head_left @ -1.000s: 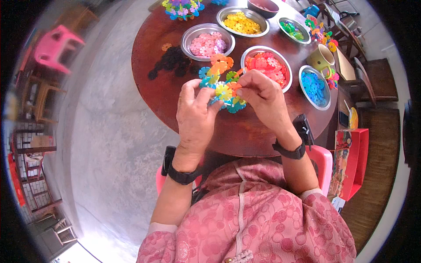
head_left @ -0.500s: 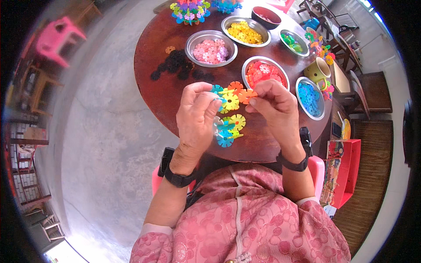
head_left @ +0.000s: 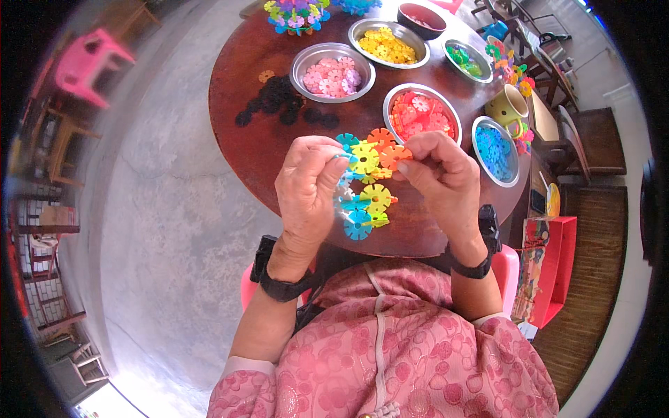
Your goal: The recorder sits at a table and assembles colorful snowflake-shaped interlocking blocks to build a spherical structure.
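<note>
Left hand (head_left: 306,184) and right hand (head_left: 440,174) pinch disc chain (head_left: 366,181), apparently hanging toward person.

multicolour cluster of interlocked snowflake discs (head_left: 365,182), upright, mid-air above round table's near edge

Snowflake-disc cluster (head_left: 364,182): left portion hidden behind left hand (head_left: 308,188). Colourful disc model (head_left: 295,12) at far tabletop (head_left: 244,132) rim: cut off by the top edge. Mug (head_left: 507,106) contents: too small to tell.

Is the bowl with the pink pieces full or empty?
Partly full: pink pieces cover the bottom of the bowl, but its metal wall still shows above them.
</note>
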A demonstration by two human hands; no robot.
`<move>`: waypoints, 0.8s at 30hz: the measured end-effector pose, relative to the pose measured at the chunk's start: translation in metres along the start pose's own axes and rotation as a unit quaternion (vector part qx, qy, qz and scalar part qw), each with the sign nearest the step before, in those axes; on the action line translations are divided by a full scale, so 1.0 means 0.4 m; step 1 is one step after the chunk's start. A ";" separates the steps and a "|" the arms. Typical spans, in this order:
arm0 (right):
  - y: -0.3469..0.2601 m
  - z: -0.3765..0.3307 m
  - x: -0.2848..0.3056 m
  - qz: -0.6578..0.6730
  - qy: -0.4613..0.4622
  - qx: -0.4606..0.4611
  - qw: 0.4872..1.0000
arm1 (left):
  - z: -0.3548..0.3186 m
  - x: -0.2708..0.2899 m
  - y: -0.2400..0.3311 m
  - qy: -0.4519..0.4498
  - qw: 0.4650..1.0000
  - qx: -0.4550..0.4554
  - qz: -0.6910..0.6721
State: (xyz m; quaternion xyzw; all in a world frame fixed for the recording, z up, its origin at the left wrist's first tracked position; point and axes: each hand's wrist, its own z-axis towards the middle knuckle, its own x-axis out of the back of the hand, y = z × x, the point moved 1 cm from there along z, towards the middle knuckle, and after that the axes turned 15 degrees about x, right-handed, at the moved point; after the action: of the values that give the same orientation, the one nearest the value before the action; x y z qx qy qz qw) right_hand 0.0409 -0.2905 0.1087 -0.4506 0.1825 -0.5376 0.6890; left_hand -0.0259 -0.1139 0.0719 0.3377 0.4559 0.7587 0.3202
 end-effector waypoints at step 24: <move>-0.036 -0.006 0.020 -0.052 -0.066 -0.024 0.996 | -0.007 -0.008 0.000 -0.065 0.994 0.059 -0.064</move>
State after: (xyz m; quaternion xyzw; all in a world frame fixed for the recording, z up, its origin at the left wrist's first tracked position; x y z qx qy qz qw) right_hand 0.0338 -0.2989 0.1210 -0.5104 0.1253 -0.5371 0.6598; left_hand -0.0265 -0.1176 0.0701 0.3749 0.4988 0.6849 0.3763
